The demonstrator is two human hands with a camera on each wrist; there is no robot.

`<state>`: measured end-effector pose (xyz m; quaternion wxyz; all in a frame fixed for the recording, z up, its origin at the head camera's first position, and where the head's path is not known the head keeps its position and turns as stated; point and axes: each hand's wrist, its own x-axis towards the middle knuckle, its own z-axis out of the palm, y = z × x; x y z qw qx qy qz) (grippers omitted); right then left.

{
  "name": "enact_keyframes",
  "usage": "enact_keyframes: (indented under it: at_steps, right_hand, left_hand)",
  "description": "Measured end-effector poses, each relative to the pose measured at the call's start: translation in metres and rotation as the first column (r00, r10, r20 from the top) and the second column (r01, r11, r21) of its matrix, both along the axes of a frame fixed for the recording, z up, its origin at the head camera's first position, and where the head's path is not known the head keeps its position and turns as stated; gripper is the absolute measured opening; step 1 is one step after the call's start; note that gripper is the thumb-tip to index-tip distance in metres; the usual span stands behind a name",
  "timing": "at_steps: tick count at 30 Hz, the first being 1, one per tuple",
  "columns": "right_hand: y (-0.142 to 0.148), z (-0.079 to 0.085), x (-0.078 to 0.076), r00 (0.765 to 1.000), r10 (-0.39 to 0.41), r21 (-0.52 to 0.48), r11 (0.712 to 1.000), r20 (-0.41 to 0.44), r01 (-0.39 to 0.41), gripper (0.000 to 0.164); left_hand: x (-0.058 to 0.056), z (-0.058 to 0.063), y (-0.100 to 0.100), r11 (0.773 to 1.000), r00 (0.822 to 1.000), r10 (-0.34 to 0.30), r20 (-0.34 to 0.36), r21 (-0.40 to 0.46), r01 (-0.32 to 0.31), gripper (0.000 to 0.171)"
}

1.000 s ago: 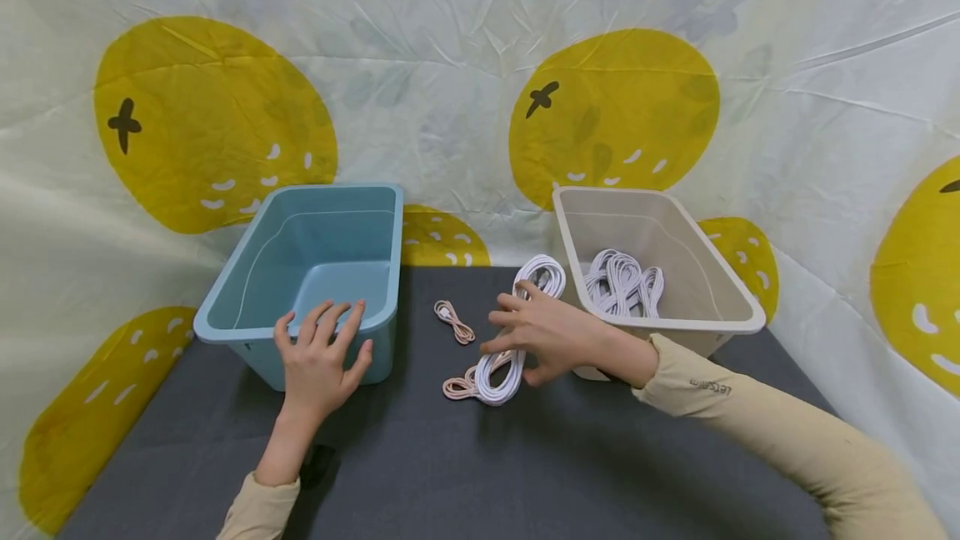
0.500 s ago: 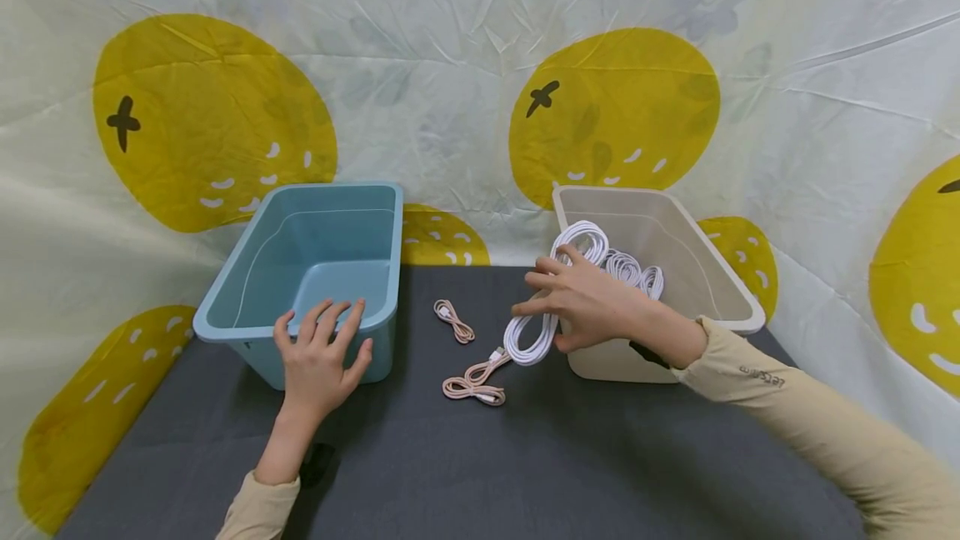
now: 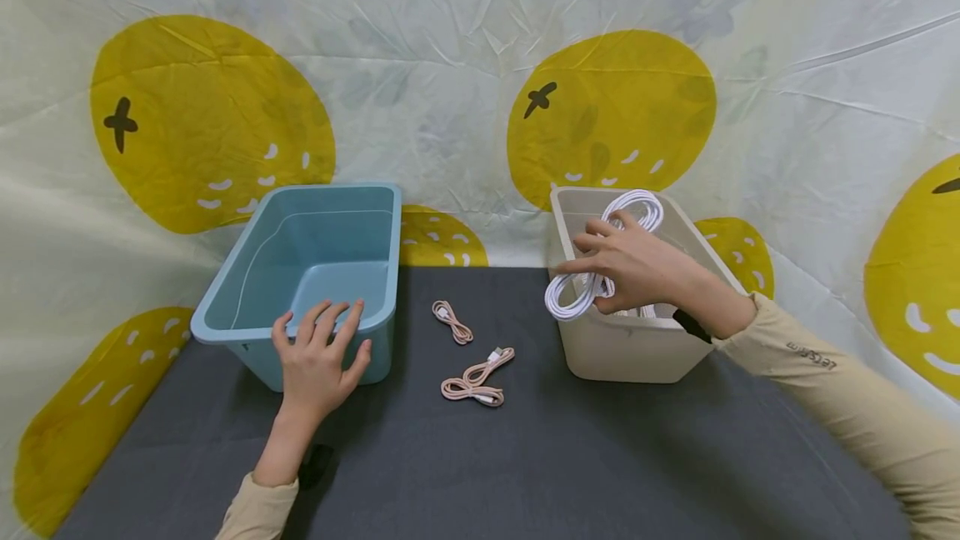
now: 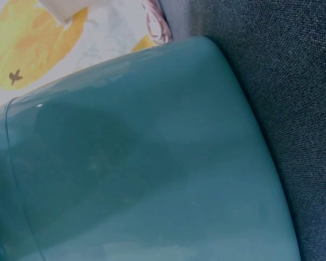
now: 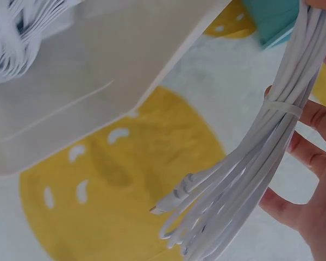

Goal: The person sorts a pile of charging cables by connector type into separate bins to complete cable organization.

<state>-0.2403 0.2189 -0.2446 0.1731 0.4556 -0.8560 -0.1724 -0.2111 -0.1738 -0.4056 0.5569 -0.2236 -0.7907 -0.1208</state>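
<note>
My right hand holds a bundle of white cable over the front left part of the beige bin. In the right wrist view a white tie binds the bundle's middle and a plug end sticks out below. Fingers and thumb are around the bundle. My left hand is at the front rim of the blue bin, fingers spread and slightly bent, holding nothing; whether they touch the rim is unclear. The left wrist view shows mostly that bin's outer wall.
Two coiled pink cables, one farther back and one nearer, lie on the dark tablecloth between the bins. More white cables lie inside the beige bin. A fruit-print curtain hangs behind.
My right hand has lifted the white cable bundle off the nearer pink cable and carried it right, over the beige bin. The left hand has stayed in place.
</note>
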Motion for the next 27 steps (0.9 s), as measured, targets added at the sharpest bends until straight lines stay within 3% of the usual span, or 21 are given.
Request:
enact_keyframes:
  at_steps: [11, 19, 27]
  right_hand:
    - [0.037, 0.005, -0.024, 0.997, -0.072, -0.026, 0.997, -0.02, 0.072, 0.054]
    - [0.055, -0.001, -0.044, 0.994, -0.105, -0.011, 0.994, -0.023, 0.105, 0.053]
    - [0.068, -0.007, -0.061, 0.989, -0.146, 0.073, 0.986, -0.023, 0.147, 0.055]
  left_hand:
    - [0.001, 0.0, 0.0, 1.0, 1.0, 0.004, 0.001, -0.002, -0.004, 0.042]
    - [0.001, 0.001, 0.0, 1.0, 1.0, 0.0, 0.006, -0.006, 0.0, 0.043]
    - [0.002, 0.002, 0.001, 1.0, 1.0, 0.004, 0.021, -0.006, -0.004, 0.043]
